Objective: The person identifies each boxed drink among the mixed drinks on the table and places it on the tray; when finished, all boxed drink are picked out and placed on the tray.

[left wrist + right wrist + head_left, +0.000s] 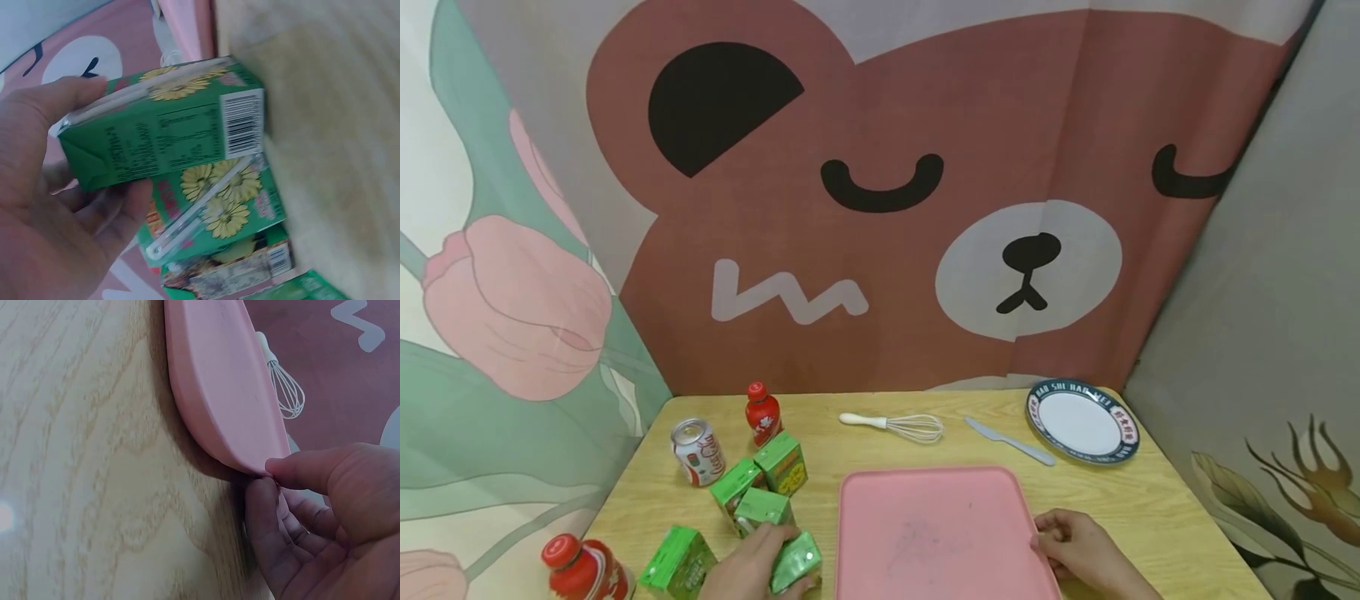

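Observation:
My left hand (747,568) grips a small green drink carton (797,562) at the tray's left side, thumb on one side and fingers curled on the other. In the left wrist view that carton (169,134) shows a straw along one edge, a barcode and yellow flowers. Another flower-printed carton (228,203) lies just beyond it. On the opposite side, my right hand (1086,546) pinches the right rim of the pink tray (936,525) between thumb and fingers. The right wrist view shows the thumb on top of the tray's rim (215,440).
Several other green cartons (681,565) stand left of the tray. Around them are red bottles (763,415) and a soda can (697,452). Behind the tray lie a whisk (898,425), a knife (1009,440) and a blue-rimmed plate (1082,422). Printed cloths enclose the wooden table.

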`<state>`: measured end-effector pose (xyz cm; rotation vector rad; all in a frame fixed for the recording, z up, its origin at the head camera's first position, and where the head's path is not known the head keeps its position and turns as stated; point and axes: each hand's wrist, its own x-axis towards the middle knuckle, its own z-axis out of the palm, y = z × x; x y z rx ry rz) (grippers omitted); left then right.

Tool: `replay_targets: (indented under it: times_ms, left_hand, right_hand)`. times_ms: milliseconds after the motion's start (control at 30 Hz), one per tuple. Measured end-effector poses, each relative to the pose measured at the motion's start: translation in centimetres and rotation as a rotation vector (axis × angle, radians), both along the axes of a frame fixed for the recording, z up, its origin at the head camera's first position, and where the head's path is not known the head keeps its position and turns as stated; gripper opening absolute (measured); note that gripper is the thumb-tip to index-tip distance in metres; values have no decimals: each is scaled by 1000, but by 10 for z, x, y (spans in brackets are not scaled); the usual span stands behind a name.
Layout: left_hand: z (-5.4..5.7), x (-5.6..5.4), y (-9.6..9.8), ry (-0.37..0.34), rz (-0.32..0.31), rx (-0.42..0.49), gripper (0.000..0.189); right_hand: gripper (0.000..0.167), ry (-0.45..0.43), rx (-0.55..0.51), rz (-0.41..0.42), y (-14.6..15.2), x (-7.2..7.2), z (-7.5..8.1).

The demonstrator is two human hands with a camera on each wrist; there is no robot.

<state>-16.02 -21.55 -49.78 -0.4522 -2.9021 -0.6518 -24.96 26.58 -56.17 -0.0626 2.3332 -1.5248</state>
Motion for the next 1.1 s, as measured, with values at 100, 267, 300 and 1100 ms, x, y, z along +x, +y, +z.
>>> replay_targets:
  times_ms: [100, 267, 300, 1100]
  left_hand:
    - [-3, 0, 3, -1, -20, 52, 50]
    - [-12, -7, 9, 202, -79, 109, 33]
    - [-12, -8, 10, 229, -85, 121, 31]
    - [17, -90, 53, 327, -407, 281, 26]
  right_hand:
    - [27, 24, 12, -19, 2, 2, 2]
    - [24, 90, 30, -49, 1, 3, 6]
    - [24, 94, 32, -52, 1, 3, 5]
    - [25, 100, 12, -91, 10, 14, 1]
